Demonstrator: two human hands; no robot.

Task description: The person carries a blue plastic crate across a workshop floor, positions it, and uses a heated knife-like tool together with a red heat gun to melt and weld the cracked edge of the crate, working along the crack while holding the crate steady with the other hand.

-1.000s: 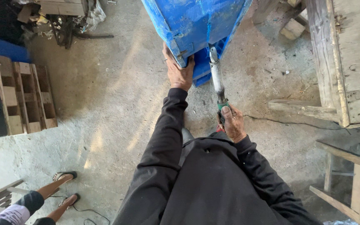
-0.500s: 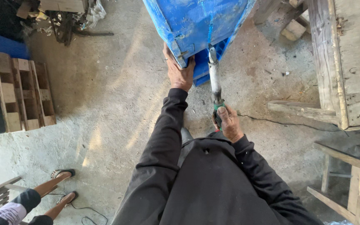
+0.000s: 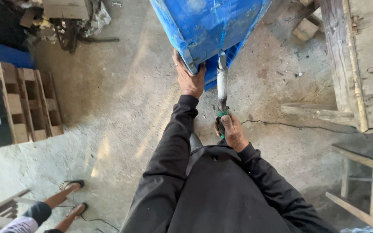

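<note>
Left hand (image 3: 189, 78) presses on the lower corner of the blue plastic crate (image 3: 208, 23), fingers wrapped on its edge, approx. at top centre of view. Right hand (image 3: 232, 131) is closed w/ fingers clamped on the green handle of a long tool (image 3: 222, 86); its grey shaft goes up and the tip touches the crate's bottom edge, just beside the left hand. Concrete floor (image 3: 121, 108) is below. Wood pallet (image 3: 26, 101) stands at left, wood bench (image 3: 359, 56) at right. Another person's feet in sandals (image 3: 72, 198) are at bottom left.

No packages, labels, signs or screens visible
</note>
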